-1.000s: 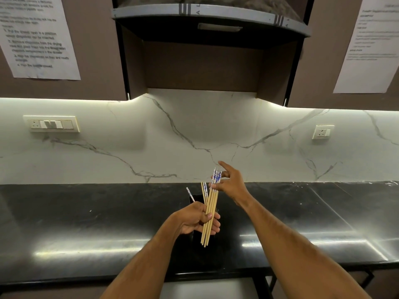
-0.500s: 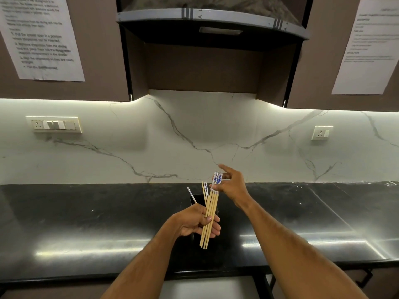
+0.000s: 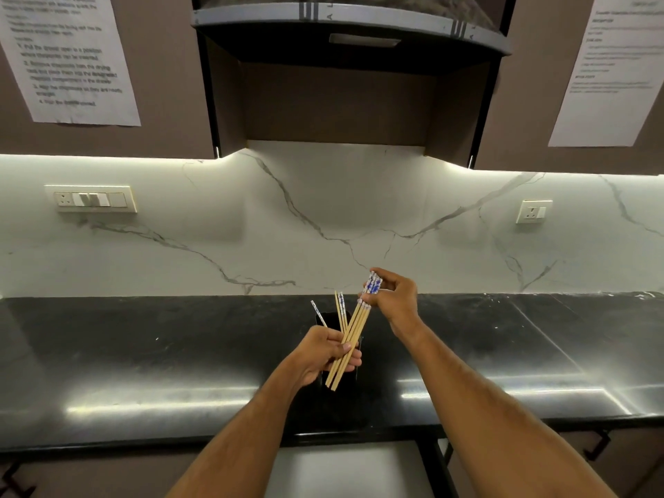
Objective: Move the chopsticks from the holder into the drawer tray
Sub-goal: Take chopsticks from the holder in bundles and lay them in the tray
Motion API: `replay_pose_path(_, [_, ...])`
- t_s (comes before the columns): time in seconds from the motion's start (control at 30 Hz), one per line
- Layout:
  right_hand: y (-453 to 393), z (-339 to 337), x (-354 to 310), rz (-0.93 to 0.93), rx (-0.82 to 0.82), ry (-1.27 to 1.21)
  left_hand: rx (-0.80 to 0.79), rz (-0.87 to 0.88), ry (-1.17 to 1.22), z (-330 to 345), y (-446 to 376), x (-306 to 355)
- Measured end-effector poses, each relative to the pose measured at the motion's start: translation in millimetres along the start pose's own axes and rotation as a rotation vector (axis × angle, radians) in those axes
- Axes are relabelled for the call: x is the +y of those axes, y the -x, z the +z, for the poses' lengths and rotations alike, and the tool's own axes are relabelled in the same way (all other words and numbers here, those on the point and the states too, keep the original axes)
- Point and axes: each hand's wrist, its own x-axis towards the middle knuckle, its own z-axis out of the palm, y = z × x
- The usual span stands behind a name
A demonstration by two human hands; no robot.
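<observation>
the left hand (image 3: 325, 350) grips a bundle of chopsticks (image 3: 350, 341) near its lower third, fingers curled round the shafts and thumb pressed across them. this low grip appears chosen to keep the sticks gathered in one fan while leaving the upper ends free. the right hand (image 3: 393, 300) is at those upper ends, its fingertips (image 3: 373, 278) pinching the patterned tops; the likely purpose is to square the tops together or to add sticks to the bundle, though which of the two cannot be told. the remaining fingers of the right hand are loosely curled.

the bundle is held in the air, tilted with the tops leaning right and away, directly above and in front of the dark holder (image 3: 341, 354), which stands on the black countertop (image 3: 143, 361) and is mostly hidden by the left hand. a few loose chopsticks (image 3: 340, 310) rise behind the left hand, apparently from the holder, one leaning left apart from the others.

the chopsticks are slender, pale wooden rods, tapering to plain lower tips, with blue-and-white patterned bands at the thick ends. a pale surface (image 3: 345, 469) below the counter edge may be the open drawer; its tray is not discernible. the transfer is judged not yet started.
</observation>
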Motion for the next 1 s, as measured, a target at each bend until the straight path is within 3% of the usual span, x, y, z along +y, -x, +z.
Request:
replay_pose_path(0.3, [37,-6,43,0.106,0.055,-0.079,-0.027,-0.083,-0.093,9,18,-33])
replay_pose_path(0.5, [66,-12,64,0.133,-0.032,-0.075,0.15,-0.086,-0.315,21,25,-60])
replay_pose_path(0.6, [80,-18,80,0.088,-0.086,0.159,0.238,-0.08,-0.468,26,25,-83])
replay_pose_path(0.73, [104,-29,102,-0.206,-0.136,0.678,0.26,-0.143,-0.788,27,24,-111])
replay_pose_path(0.9, [131,-17,126,-0.351,-0.715,1.165,0.163,-0.159,-1.177,34,25,-146])
replay_pose_path(1.0, [147,-11,152,-0.279,-0.82,1.321,0.11,-0.108,-1.309,38,28,-166])
